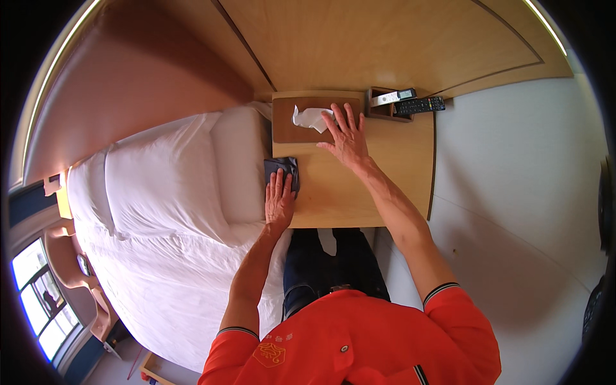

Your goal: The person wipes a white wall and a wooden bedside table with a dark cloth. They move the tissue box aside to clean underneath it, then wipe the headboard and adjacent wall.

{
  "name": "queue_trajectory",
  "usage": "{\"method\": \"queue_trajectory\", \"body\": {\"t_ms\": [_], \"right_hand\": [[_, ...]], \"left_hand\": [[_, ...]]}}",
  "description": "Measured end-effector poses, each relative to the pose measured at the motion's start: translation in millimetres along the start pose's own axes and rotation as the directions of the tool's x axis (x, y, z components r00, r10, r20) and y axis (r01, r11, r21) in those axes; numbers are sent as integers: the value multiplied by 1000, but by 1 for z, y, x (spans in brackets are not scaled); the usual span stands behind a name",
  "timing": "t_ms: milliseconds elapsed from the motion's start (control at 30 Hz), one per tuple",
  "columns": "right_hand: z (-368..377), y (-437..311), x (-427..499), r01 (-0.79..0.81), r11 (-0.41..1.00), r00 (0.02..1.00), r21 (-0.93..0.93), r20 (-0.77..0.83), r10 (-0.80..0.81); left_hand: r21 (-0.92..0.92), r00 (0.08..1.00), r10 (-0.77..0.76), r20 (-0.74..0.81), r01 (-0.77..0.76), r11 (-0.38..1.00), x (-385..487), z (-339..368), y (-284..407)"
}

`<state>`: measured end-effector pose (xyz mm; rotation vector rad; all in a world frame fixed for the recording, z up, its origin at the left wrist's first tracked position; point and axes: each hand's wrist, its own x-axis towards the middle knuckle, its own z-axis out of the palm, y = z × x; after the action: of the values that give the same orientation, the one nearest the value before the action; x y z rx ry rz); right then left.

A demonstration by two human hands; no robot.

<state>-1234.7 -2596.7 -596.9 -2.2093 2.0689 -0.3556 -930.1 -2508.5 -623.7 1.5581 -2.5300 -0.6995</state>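
My left hand (279, 199) lies flat on a folded dark grey cloth (288, 165) at the left edge of the wooden bedside table (337, 192), beside the bed. Its fingers point away from me and rest on top of the cloth. My right hand (347, 139), fingers spread, is over the right part of a brown tissue box (284, 130) at the table's back. A white tissue (310, 118) sticks up from the box, and my fingertips overlap its right side. Whether they touch it, I cannot tell.
A wooden organizer (385, 115) at the back right holds a white remote control (387, 97) and a black remote control (418, 105). On the left is a bed with white pillows (159, 178) and a white sheet (168, 284). A wooden panel (375, 43) rises behind the table.
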Motion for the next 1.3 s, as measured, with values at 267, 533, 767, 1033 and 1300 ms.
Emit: {"method": "queue_trajectory", "body": {"t_ms": [267,533,767,1033,1300], "right_hand": [[0,14,41,-18,1000,998,-18,63,19],[-22,3,-59,-36,960,994,278,-90,64],[-28,19,-197,-269,886,961,378,40,274],[-23,23,-152,-183,923,964,339,-122,236],[21,34,-81,-146,976,988,163,-34,154]], "left_hand": [[-2,992,110,-61,-110,994,17,-12,-3],[66,986,131,-103,-125,990,86,4,23],[22,985,116,-124,-114,993,121,51,108],[-365,965,83,-248,-172,915,130,60,152],[-2,968,22,-251,-23,1000,93,38,69]]}}
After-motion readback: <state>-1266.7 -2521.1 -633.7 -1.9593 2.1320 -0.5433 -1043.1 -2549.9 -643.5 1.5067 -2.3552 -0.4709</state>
